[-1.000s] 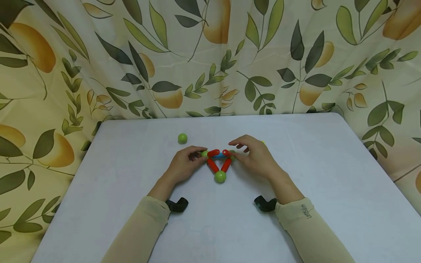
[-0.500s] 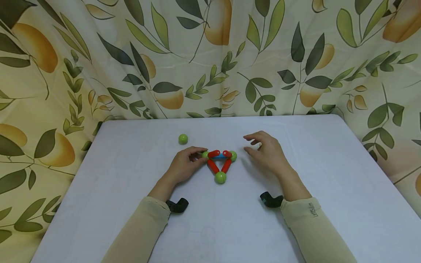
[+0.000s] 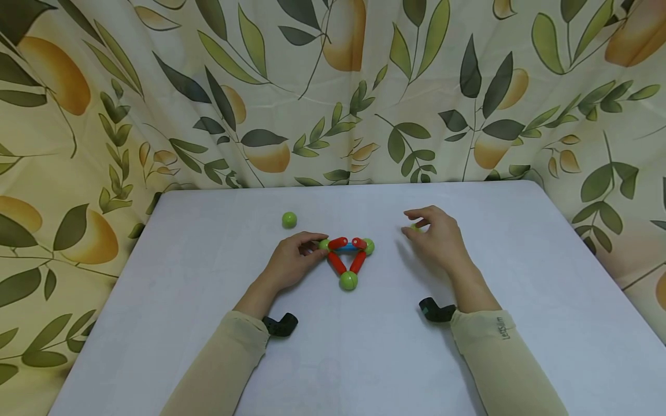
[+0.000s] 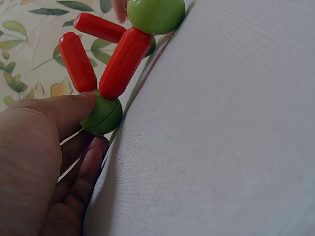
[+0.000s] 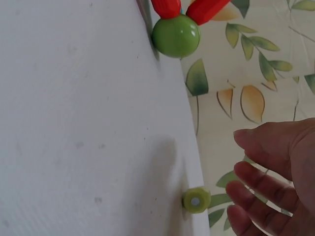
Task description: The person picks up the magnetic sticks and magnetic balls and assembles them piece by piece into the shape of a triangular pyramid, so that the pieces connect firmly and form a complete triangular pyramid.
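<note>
A triangular frame of green balls and magnetic rods lies on the table, with a blue rod (image 3: 346, 247) along its far side and red rods (image 3: 336, 262) on the other two. Two more red rods (image 4: 78, 62) slant up from its far corners. My left hand (image 3: 292, 259) pinches the left green ball (image 4: 102, 115) between thumb and fingers. My right hand (image 3: 438, 238) hovers with its fingers apart, holding nothing. Close by it is a yellow-green rod (image 5: 195, 200), end-on in the right wrist view and mostly hidden by the fingers in the head view.
A loose green ball (image 3: 289, 219) sits behind my left hand. The white-covered table (image 3: 333, 358) ends at the back against a leaf-and-fruit patterned curtain (image 3: 333, 115). A black wrist camera (image 3: 281, 325) juts from the left sleeve.
My right hand has let go of the frame's right green ball and moved right, over to the yellow-green rod. The left hand and the frame have stayed in place.
</note>
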`<state>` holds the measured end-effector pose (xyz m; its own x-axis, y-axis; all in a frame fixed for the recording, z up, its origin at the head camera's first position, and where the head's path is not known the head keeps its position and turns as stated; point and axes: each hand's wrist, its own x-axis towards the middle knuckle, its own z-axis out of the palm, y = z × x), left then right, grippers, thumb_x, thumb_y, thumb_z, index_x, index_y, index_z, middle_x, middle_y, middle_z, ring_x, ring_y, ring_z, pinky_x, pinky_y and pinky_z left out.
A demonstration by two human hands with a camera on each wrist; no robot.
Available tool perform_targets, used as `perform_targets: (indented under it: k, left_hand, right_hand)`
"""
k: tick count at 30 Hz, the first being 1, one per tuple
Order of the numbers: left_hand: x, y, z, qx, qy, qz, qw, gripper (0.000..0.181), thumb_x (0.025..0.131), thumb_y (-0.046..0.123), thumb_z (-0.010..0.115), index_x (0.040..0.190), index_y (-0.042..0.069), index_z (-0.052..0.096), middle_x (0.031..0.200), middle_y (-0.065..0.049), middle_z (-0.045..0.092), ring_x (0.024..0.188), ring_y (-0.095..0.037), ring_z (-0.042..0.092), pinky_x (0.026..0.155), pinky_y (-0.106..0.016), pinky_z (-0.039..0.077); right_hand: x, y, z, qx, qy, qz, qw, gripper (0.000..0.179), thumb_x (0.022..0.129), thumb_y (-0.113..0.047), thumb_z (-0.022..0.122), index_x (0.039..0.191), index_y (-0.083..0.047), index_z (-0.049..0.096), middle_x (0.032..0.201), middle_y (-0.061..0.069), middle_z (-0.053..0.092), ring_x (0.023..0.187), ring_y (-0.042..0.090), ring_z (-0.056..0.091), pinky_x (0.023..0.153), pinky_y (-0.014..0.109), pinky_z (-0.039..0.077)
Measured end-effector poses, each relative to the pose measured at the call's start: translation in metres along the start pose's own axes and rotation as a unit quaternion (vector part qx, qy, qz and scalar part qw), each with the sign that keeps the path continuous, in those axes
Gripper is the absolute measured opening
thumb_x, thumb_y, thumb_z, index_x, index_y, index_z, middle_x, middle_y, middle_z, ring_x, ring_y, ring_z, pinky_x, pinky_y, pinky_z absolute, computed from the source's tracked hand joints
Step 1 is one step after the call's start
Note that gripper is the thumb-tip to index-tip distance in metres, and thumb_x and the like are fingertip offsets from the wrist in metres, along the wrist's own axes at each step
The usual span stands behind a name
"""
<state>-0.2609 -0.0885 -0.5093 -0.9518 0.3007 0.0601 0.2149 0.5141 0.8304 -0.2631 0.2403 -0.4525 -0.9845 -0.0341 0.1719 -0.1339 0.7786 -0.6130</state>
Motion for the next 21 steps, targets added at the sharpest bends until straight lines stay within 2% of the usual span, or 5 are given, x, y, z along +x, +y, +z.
perform_targets:
  k: [8, 15, 21]
  left_hand:
    - [0.0, 0.0, 0.0, -0.001, 0.001, 0.003, 1.0, 0.03, 0.098, 0.03, 0.073, 0.127, 0.027, 0.073, 0.105, 0.005, 0.071, 0.092, -0.016, 0.062, 0.083, -0.033, 0.053]
    - [0.0, 0.0, 0.0, -0.002, 0.002, 0.004, 1.0, 0.03, 0.098, 0.029, 0.073, 0.127, 0.026, 0.073, 0.105, 0.004, 0.07, 0.092, -0.016, 0.063, 0.083, -0.033, 0.053]
    - [0.0, 0.001, 0.0, 0.0, 0.001, 0.005, 1.0, 0.03, 0.098, 0.03, 0.073, 0.128, 0.026, 0.072, 0.106, 0.004, 0.07, 0.092, -0.016, 0.063, 0.083, -0.033, 0.053]
  right_hand:
    - [0.0, 0.007, -0.002, -0.011, -0.02, 0.061, 0.9979, 0.041, 0.095, -0.02, 0.071, 0.133, -0.004, 0.068, 0.125, 0.019, 0.064, 0.112, 0.037, 0.065, 0.091, 0.048, 0.048]
    - [0.0, 0.011, -0.001, -0.016, -0.043, 0.102, 0.9937, 0.044, 0.095, -0.022, 0.071, 0.135, -0.004, 0.067, 0.123, 0.019, 0.062, 0.107, 0.035, 0.063, 0.084, 0.039, 0.045]
    - [0.0, 0.015, 0.0, -0.015, -0.052, 0.112, 0.9923, 0.046, 0.094, -0.021, 0.072, 0.136, -0.003, 0.066, 0.122, 0.02, 0.064, 0.108, 0.035, 0.063, 0.086, 0.042, 0.046]
